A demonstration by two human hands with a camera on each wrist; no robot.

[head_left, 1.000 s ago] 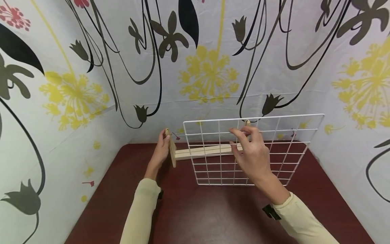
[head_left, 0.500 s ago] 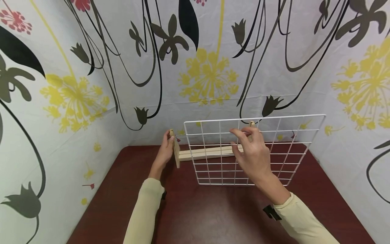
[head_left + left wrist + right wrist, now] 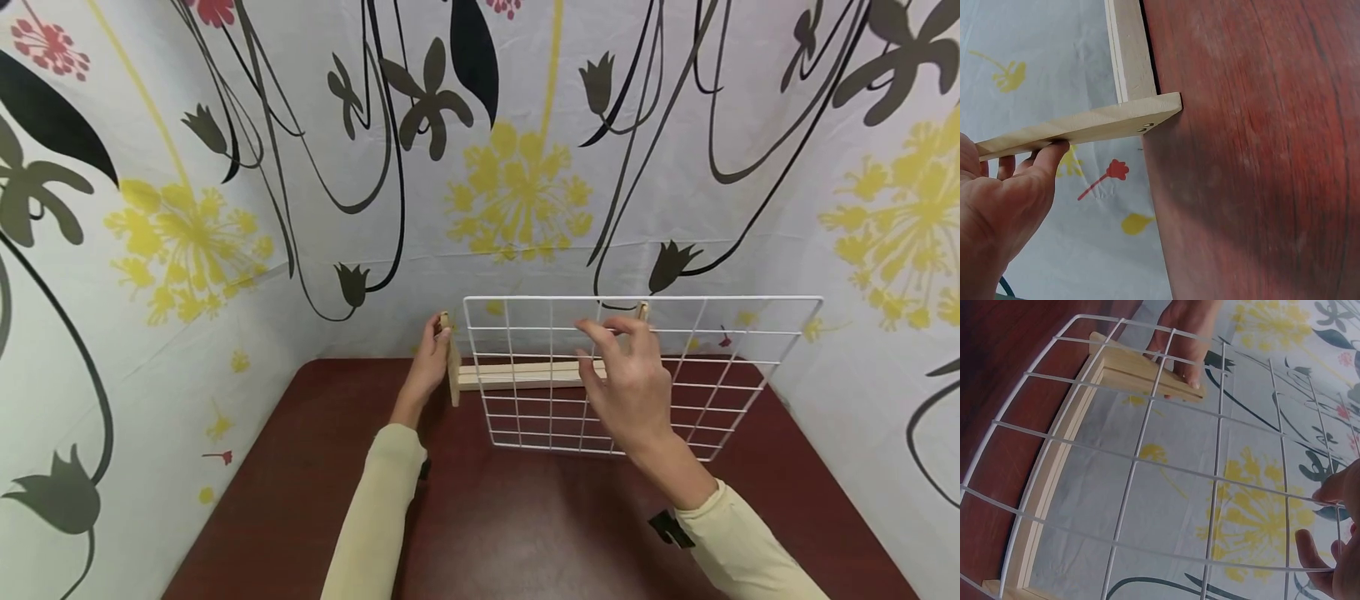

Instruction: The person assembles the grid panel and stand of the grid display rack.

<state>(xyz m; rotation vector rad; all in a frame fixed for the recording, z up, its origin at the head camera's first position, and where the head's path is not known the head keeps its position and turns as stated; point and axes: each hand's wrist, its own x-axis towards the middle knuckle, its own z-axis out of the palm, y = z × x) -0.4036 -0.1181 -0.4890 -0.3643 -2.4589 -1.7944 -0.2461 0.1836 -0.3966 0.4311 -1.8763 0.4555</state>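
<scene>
A pale wooden frame (image 3: 471, 378), with a long bar joining two upright end pieces, stands on the table near its back edge. My left hand (image 3: 427, 367) pinches the upper part of its left end piece (image 3: 1085, 127), thumb on the outer face. In front of the bar, my right hand (image 3: 633, 387) holds a white wire grid (image 3: 525, 297) by its wires, thumb and fingers reaching through the openings. The grid leans, its top edge above the bar. The frame's right end piece is mostly hidden behind the right hand and grid.
The dark red-brown table (image 3: 517, 517) is closed in at the back and both sides by white cloth (image 3: 300, 233) printed with flowers. The table's back edge lies close behind the wooden frame.
My left hand and the wooden frame have shifted right, closer to the grid. The grid's top edge has turned more level, its right corner lower and further right. My right hand has barely moved.
</scene>
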